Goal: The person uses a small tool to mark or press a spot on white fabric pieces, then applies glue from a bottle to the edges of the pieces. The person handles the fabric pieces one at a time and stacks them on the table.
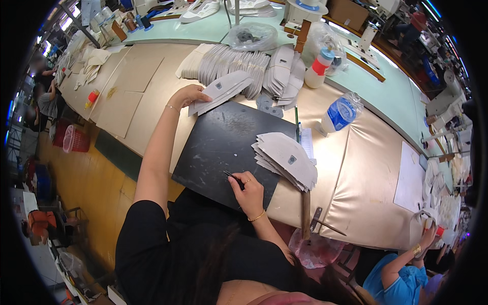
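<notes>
In the head view, a matte black cutting board (218, 147), scuffed and dusted with pale marks, lies at the near edge of a beige padded tabletop (356, 173) whose smooth covering shines and puckers toward its right end. The person's left hand (189, 95) reaches to the far edge of the board, fingers curled down onto a small sheaf of grey cut pieces (219, 90), flat, thin and pointed like shoe panels, each with a small dark patch; the hand pinches their left end, half closed. The right hand (249, 190) rests on the board's near right part, closed around a thin dark pen-like tool (231, 176) whose tip touches the board. Just right of the board, a fanned stack of the same grey pieces (287, 158) overlaps the board's right edge. Beyond the board, toward the far edge of the tabletop, long rows of pale pieces (234, 63) stand packed on edge, like ribbed card. A clear plastic bag (252, 35) there holds dark small parts. A white squeeze bottle (319, 68) with a red band and blue cap stands upright near it, and a clear water bottle (340, 113) with a blue label lies tilted right of the board. Flat tan sheets (127, 86) cover the tabletop's left end. At the lower right, another person's hand (427, 236) is raised beside the tabletop's corner.
</notes>
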The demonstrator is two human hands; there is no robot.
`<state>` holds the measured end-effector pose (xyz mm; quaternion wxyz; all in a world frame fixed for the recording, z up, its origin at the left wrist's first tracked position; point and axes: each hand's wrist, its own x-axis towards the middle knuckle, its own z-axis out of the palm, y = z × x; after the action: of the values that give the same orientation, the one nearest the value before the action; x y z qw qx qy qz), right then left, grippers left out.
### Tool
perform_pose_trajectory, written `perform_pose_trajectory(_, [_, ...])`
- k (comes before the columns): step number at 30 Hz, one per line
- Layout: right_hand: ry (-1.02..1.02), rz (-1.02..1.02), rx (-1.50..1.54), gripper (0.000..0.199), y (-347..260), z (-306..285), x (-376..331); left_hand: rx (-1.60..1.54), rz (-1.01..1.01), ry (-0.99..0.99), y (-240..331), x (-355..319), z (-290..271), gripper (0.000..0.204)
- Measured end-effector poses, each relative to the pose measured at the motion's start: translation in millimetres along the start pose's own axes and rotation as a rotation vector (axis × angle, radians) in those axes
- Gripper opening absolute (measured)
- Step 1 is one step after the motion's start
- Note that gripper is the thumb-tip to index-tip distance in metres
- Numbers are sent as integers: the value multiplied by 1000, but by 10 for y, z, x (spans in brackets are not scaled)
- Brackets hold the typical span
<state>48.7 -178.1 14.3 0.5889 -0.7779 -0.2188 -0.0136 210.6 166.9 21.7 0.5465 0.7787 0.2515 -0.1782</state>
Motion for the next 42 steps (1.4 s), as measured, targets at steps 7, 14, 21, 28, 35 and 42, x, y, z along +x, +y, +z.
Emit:
perform_pose_trajectory(7, [-106,68,-17,9,-45,-17,33,80,82,-63,88,-176,70,56])
perform_pose_trajectory(14, [-118,58,16,9,-36,9,46,-362,173,-149,-140,-607,164,58])
perform_pose_trajectory(21, [-245,398,134,9,-231,197,295,-570,289,-168,-479,-1185,-129,54])
perform_pose_trajectory(28, [-550,716,987,55,-839,1510,939,-816,336,-201,-886,-1944,-921,49])
perform_pose_trajectory(35, [-921,723,633,28,-2292,2882,1245,-1330,194,116,-1404,-3457,-1589,41])
perform_pose_trajectory(42, [-1296,478,460,27,-3684,4098,416,-1244,4,868,-2045,-5277,-2017,21])
